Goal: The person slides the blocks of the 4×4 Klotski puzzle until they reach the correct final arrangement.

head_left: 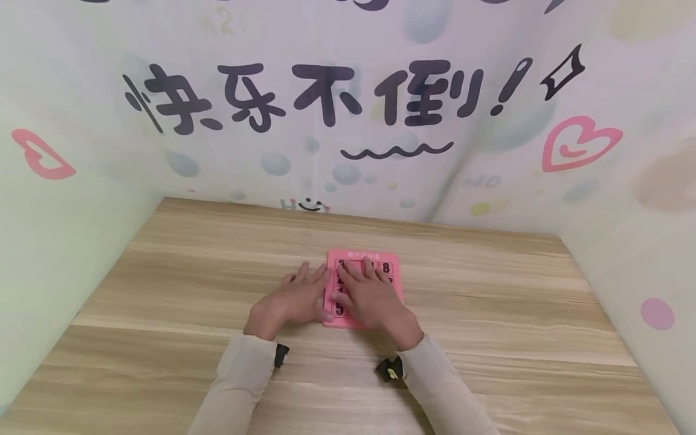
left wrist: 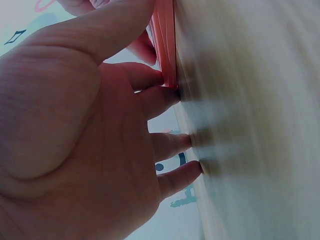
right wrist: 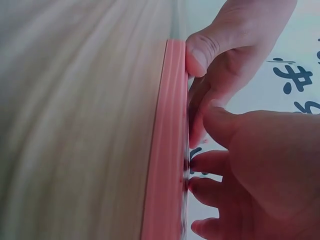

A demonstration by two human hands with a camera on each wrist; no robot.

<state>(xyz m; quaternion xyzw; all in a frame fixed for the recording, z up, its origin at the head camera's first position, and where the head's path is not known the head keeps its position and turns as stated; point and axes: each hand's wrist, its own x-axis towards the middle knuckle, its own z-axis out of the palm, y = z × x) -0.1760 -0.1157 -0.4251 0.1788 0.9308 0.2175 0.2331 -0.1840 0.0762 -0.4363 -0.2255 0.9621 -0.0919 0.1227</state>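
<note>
A pink number slide puzzle (head_left: 363, 255) with black digits lies flat on the wooden table. My left hand (head_left: 296, 299) is at its left side, fingers spread and fairly straight. The thumb is on the near left corner, and the index and middle fingertips are by the side wall, as the left wrist view shows. Over the tiles is my right hand (head_left: 375, 299), its fingertips on the upper part of the face and its thumb near the left column. An 8 tile (head_left: 386, 267) shows at top right and a 5 tile (head_left: 339, 310) at lower left; the right hand hides most others.
The wood-grain table (head_left: 163, 284) reaches to a printed cloth backdrop (head_left: 244, 163) with black characters, and pale side walls stand left and right. Small black devices are strapped at both wrists, one (head_left: 390, 368) under the right sleeve.
</note>
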